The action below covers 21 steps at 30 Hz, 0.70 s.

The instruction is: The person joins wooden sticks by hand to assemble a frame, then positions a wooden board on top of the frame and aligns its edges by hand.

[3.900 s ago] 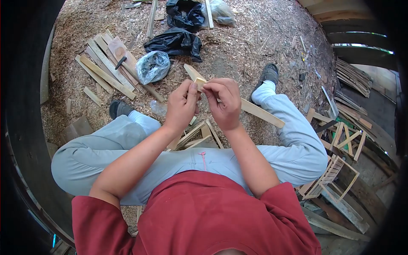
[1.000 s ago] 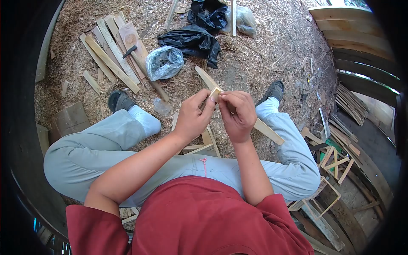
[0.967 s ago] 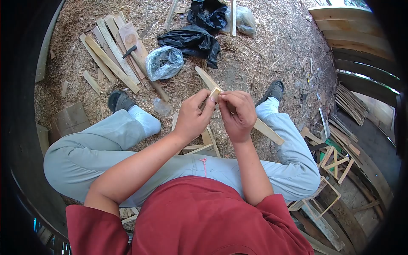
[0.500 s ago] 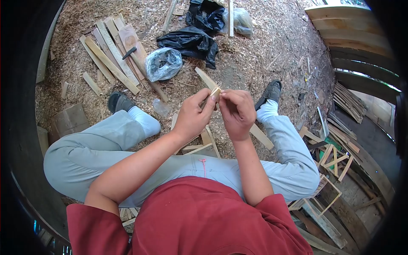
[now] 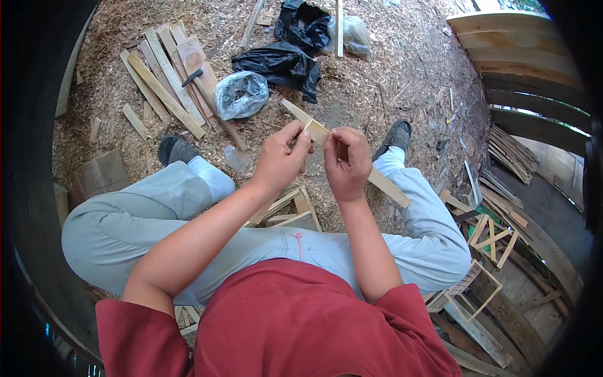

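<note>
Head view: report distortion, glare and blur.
Head view: wide-angle distortion seems to bow the slatted wooden wall, with corners black; head view: glare at upper right and between lower slats, highlights on the nearer clear plastic bag; head view: no obvious blur on the wooden piece in the left hand.

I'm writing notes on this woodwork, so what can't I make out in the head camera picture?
Head view:
Long flat pale wooden strip: stretch hidden behind the bare right hand.
Small flat pale wooden piece: underside hidden, facing away.
Pale angular wooden frame: near part hidden by light-grey cloth trousers.
Crumpled clear plastic bag: contents obscured by its folds.
</note>
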Available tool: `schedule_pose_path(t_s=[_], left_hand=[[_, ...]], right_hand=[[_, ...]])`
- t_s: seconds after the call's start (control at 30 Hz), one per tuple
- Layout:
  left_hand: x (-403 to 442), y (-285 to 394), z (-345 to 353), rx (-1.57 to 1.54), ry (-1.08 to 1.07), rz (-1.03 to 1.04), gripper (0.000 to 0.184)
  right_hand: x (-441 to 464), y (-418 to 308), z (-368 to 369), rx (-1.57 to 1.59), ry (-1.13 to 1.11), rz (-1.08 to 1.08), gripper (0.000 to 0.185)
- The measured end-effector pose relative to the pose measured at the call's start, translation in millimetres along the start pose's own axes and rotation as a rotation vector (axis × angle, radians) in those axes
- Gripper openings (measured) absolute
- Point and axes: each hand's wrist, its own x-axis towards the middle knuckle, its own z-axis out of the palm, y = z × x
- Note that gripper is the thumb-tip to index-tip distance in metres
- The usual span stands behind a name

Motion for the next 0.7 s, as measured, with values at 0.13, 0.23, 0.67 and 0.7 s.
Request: schedule_pose_path(t_s=[0.13, 0.23, 0.67, 0.7], left_hand=[[-0.6, 1.7, -1.2, 0.038, -0.021, 0.011, 0.02], [-0.6, 2.8, -1.3, 0.041, -0.013, -0.001, 0.019], [-4.2, 2.0, -5.6, 0.1, -0.094, 0.035, 0.018], [-3.8, 1.8, -5.5, 0.08, -0.104, 0.03, 0.019]], right_hand=[[4.7, 7.6, 1.0, -0.005, -0.002, -0.068, 0.028], [6.1, 7.2, 0.9, -0.005, -0.016, -0.099, 0.029], [8.4, 3.5, -2.8, -0.007, -0.041, -0.115, 0.027], [9.8, 3.7, -3.3, -0.002, -0.043, -0.083, 0.026]])
